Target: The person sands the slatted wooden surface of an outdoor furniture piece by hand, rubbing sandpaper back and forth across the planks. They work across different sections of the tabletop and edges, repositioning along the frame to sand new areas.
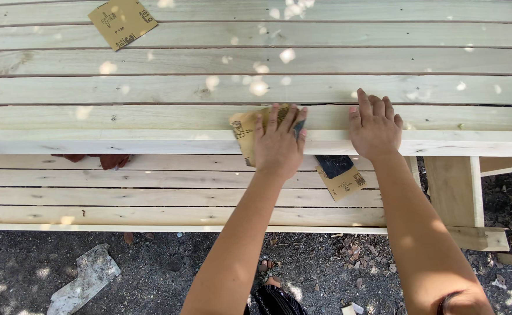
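The left hand (278, 146) lies flat, fingers spread, pressing a sheet of sandpaper (245, 131) against the front edge of the slatted tabletop (151, 93). The sheet is tan on its paper back with dark printing, creased and bent over the edge under the palm; a sliver of its dark grit side shows just beside the fingertips. The right hand (375, 125) rests open, palm down, on the same front slat (122, 116), close beside the left hand and holding nothing.

The wood is pale, bare and smooth-looking, with small knots, screw heads and dappled light. Six long slats appear to make the top, though the far edge is cut off. Below the hands runs a lower bench (92, 195) of about four similar slats.

Three sandpaper sheets show: the one under the palm, a second piece (339, 175) on the bench just below the hands, dark side partly up, and a third sheet (122, 22) far up the table, well apart.
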`<move>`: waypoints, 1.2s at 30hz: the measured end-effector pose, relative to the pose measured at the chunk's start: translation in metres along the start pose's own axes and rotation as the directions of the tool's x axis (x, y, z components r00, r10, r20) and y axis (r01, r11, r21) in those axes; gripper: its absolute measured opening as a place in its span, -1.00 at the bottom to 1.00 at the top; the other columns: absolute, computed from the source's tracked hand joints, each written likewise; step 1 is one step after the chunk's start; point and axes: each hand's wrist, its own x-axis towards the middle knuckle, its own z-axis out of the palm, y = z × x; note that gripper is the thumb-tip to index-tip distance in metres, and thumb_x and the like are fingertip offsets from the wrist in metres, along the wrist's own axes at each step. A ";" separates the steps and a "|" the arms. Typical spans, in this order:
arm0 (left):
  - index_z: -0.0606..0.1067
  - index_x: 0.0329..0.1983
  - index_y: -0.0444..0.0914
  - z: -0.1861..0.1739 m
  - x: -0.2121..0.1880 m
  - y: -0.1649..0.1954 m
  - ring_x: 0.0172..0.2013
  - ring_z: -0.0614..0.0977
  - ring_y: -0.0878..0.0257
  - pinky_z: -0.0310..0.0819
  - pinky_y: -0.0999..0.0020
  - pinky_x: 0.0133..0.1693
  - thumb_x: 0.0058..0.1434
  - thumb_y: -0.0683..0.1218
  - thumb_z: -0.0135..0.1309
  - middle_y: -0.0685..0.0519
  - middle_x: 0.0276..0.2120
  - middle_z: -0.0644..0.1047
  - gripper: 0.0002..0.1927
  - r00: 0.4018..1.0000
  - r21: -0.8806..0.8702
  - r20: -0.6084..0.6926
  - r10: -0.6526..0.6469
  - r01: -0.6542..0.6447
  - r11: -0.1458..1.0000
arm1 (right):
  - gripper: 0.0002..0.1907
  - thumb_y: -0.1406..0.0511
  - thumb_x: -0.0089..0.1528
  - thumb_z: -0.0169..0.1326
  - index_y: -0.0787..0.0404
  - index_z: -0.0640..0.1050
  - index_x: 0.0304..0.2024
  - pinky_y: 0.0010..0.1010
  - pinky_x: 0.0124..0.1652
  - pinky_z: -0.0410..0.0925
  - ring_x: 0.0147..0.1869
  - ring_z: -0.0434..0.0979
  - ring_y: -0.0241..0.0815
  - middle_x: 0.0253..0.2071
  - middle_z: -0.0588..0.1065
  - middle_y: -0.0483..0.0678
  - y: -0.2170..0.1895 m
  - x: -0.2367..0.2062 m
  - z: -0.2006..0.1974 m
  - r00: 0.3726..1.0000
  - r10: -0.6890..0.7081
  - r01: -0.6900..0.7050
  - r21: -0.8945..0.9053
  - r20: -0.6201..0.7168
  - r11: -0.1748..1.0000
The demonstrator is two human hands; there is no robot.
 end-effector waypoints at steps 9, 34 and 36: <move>0.07 0.53 0.04 -0.011 0.000 -0.053 0.48 0.04 -0.01 -0.28 -0.26 0.38 0.46 0.16 -0.50 0.28 0.48 0.16 -0.42 0.955 0.072 -0.003 -0.295 0.295 0.953 | -0.40 -0.09 0.42 -0.51 -0.29 0.13 0.50 0.25 0.39 -0.10 0.62 -0.09 0.04 0.51 0.09 -0.11 0.000 0.001 -0.010 0.994 0.082 -0.074 -0.102 0.074 0.992; 0.26 0.47 0.00 0.049 0.041 0.110 0.45 0.20 0.14 -0.13 -0.09 0.44 0.46 0.14 -0.40 0.23 0.44 0.28 -0.45 0.996 -0.136 -0.067 -0.050 0.041 0.990 | -0.45 -0.04 0.41 -0.39 -0.29 0.25 0.44 0.15 0.33 0.03 0.58 0.02 0.02 0.48 0.18 -0.15 0.012 0.002 -0.004 0.999 0.046 -0.046 -0.050 0.005 0.998; 0.25 0.47 0.00 0.044 0.031 0.087 0.44 0.19 0.08 -0.11 -0.11 0.40 0.46 0.16 -0.41 0.21 0.42 0.29 -0.44 0.994 -0.163 -0.108 0.012 -0.030 0.986 | -0.45 -0.03 0.42 -0.38 -0.26 0.26 0.46 0.16 0.32 0.04 0.57 0.04 0.05 0.47 0.20 -0.13 0.013 0.001 -0.005 1.000 0.015 -0.016 -0.053 -0.019 0.998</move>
